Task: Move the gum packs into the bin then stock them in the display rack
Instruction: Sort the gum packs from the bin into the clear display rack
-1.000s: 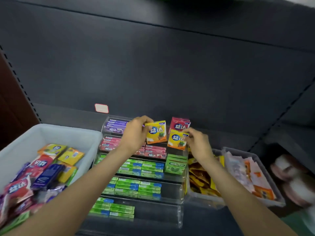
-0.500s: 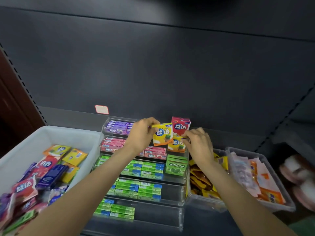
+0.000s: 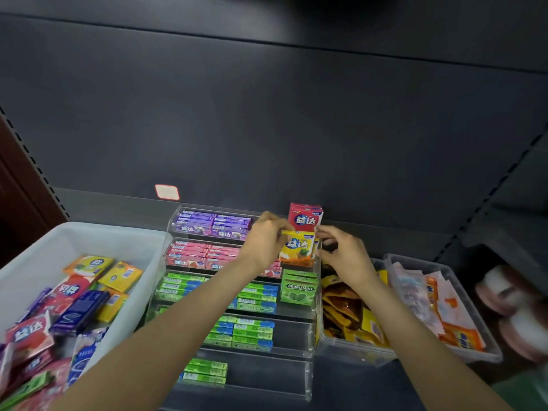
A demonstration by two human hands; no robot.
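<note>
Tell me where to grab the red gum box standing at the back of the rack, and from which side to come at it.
Take the red gum box by its two narrow side faces near the top, coming down from above. It stands upright and its top rises free above the clear rack. The yellow gum box, gripped by the left hand and right hand, blocks its lower front.

Open air above the rack point(image 3: 310, 336); bin point(image 3: 89, 241) crowds its left, 2 trays point(image 3: 486, 351) its right, back panel point(image 3: 267, 129) close behind.
</note>
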